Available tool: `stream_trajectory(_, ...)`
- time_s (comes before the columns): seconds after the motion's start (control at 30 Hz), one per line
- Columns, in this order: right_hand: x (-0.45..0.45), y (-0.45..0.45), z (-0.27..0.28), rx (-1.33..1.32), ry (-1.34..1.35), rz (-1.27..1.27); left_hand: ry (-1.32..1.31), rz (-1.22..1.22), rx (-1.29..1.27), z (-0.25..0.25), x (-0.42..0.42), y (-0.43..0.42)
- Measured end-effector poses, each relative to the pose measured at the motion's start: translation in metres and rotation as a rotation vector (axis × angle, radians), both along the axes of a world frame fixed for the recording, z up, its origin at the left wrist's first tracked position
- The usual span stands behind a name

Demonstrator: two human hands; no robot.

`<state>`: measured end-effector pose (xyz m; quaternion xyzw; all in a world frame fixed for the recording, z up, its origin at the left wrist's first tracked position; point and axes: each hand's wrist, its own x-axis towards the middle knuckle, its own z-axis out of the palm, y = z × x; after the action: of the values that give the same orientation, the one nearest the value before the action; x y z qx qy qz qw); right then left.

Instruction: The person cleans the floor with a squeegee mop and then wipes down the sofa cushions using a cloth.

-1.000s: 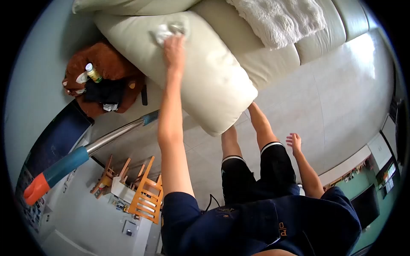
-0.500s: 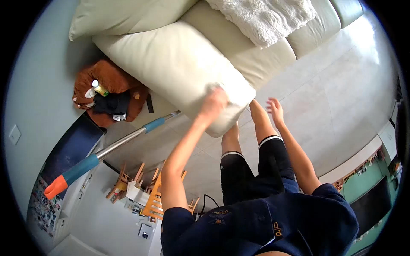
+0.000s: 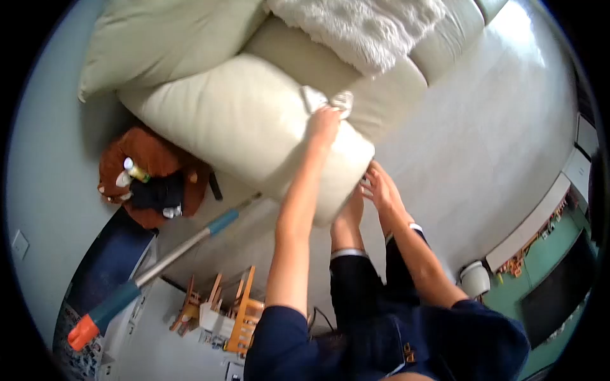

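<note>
A pale cream sofa armrest or cushion [image 3: 235, 120] slants across the upper middle, its near end by my knees. On its upper side, my left hand [image 3: 326, 124] is closed on a whitish cloth [image 3: 341, 101], whose ends stick out past the fingers. My right hand [image 3: 376, 187] is at the lower right corner of the cushion, beside my knee, with its fingers apart and nothing visible in them.
A brown plush [image 3: 143, 165] with a bottle [image 3: 135, 170] and dark cloth lies left of the cushion. A pole with an orange end [image 3: 178, 254] slants at the left. A fluffy white blanket [image 3: 368, 32] lies on the sofa. Wooden chairs [image 3: 244, 317] stand below.
My left hand moved with the cloth from the cushion's far part toward its near end, then to its upper edge. My right hand came in to the cushion's corner. The view has shifted.
</note>
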<state>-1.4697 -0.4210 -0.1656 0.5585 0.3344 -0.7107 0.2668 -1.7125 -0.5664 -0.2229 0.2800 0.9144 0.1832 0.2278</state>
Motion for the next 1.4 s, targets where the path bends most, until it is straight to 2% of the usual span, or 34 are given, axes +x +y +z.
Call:
stream_trajectory(0.03, 0.006, 0.002, 0.013, -0.052, 0.028, 0.003, -0.093, 0.0, 0.024, 0.015, 0.027, 0.021)
stream_trajectory(0.1, 0.0, -0.001, 0.032, -0.091, -0.014, -0.001, -0.099, -0.115, 0.072, 0.007, 0.078, 0.04)
stream_trajectory(0.17, 0.003, -0.006, 0.034, -0.105, 0.022, -0.044, -0.294, -0.119, 0.14, 0.051, 0.088, 0.047)
stream_trajectory(0.23, 0.019, -0.012, 0.036, -0.132, 0.033, -0.089, -0.384, -0.212, 0.09, 0.09, 0.08, 0.042)
stream_trajectory(0.33, 0.035, -0.011, 0.022, -0.069, -0.006, -0.029, -0.09, -0.065, 0.22, 0.071, 0.039, -0.004)
stream_trajectory(0.37, 0.042, -0.005, 0.015, -0.072, 0.0, -0.032, -0.101, 0.08, 0.179, 0.069, 0.009, -0.02)
stream_trajectory(0.4, 0.05, 0.0, 0.008, -0.094, 0.023, -0.077, 0.079, 0.138, 0.144, 0.052, -0.023, -0.043)
stream_trajectory(0.47, 0.065, 0.005, -0.001, -0.124, 0.028, -0.129, 0.135, 0.331, -0.049, 0.096, -0.087, -0.071)
stream_trajectory(0.53, 0.064, 0.014, -0.008, -0.177, 0.063, -0.336, 0.134, 0.397, -0.114, 0.081, -0.088, -0.085)
stream_trajectory(0.57, 0.052, 0.02, -0.004, -0.206, 0.063, -0.408, 0.242, 0.317, -0.076, 0.056, -0.063, -0.093)
stream_trajectory(0.6, 0.034, 0.029, 0.005, -0.147, 0.118, -0.345, 0.359, 0.238, -0.034, 0.034, -0.044, -0.099)
stream_trajectory(0.63, 0.016, 0.038, 0.009, -0.084, 0.178, -0.284, 0.354, 0.144, 0.002, 0.025, -0.015, -0.086)
stream_trajectory(0.7, -0.011, 0.063, -0.029, 0.052, 0.275, -0.217, 0.159, 0.217, 0.155, 0.039, 0.034, -0.046)
stream_trajectory(0.77, -0.084, 0.09, -0.02, 0.179, 0.205, -0.139, -0.091, 0.243, 0.139, 0.058, 0.06, -0.012)
stream_trajectory(0.8, -0.116, 0.107, -0.037, 0.193, 0.219, -0.116, -0.251, 0.244, 0.057, 0.081, 0.059, 0.004)
stream_trajectory(0.83, -0.155, 0.125, -0.058, 0.206, 0.24, -0.089, -0.187, 0.218, 0.107, 0.082, 0.062, 0.011)
stream_trajectory(0.9, -0.242, 0.147, -0.074, 0.305, 0.178, 0.041, -0.26, 0.417, 0.141, 0.076, 0.039, 0.015)
stream_trajectory(0.97, -0.314, 0.159, -0.077, 0.347, 0.22, 0.053, -0.355, 0.739, 0.249, 0.1, -0.018, 0.009)
stream_trajectory(1.03, -0.378, 0.173, -0.086, 0.276, 0.193, 0.021, -0.462, 1.025, 0.415, 0.068, -0.09, -0.026)
stream_trajectory(1.07, -0.404, 0.18, -0.085, 0.177, 0.175, -0.038, -0.069, 1.023, 0.43, 0.067, -0.133, -0.03)
stream_trajectory(1.1, -0.413, 0.19, -0.081, 0.085, 0.146, -0.1, 0.229, 0.955, 0.284, 0.067, -0.173, -0.033)
stream_trajectory(1.17, -0.407, 0.215, -0.086, 0.273, 0.253, -0.139, 0.501, 0.839, 0.192, 0.062, -0.232, -0.025)
stream_trajectory(1.2, -0.382, 0.241, -0.086, 0.406, 0.4, -0.033, 0.548, 0.839, 0.146, 0.034, -0.245, -0.023)
stream_trajectory(1.23, -0.357, 0.291, -0.091, 0.392, 0.458, -0.046, 0.591, 0.843, 0.09, 0.007, -0.245, -0.023)
stream_trajectory(1.27, -0.332, 0.34, -0.096, 0.377, 0.516, -0.058, 0.385, 0.945, -0.096, -0.024, -0.222, -0.009)
stream_trajectory(1.3, -0.308, 0.398, -0.095, 0.21, 0.398, 0.008, 0.136, 0.996, -0.153, -0.055, -0.182, 0.006)
stream_trajectory(1.37, -0.256, 0.47, -0.036, 0.444, 0.136, 0.13, 0.376, 0.998, -0.056, -0.069, -0.109, 0.05)
stream_trajectory(1.4, -0.222, 0.501, -0.006, 0.551, 0.271, 0.221, 0.302, 1.047, -0.031, -0.058, -0.077, 0.072)
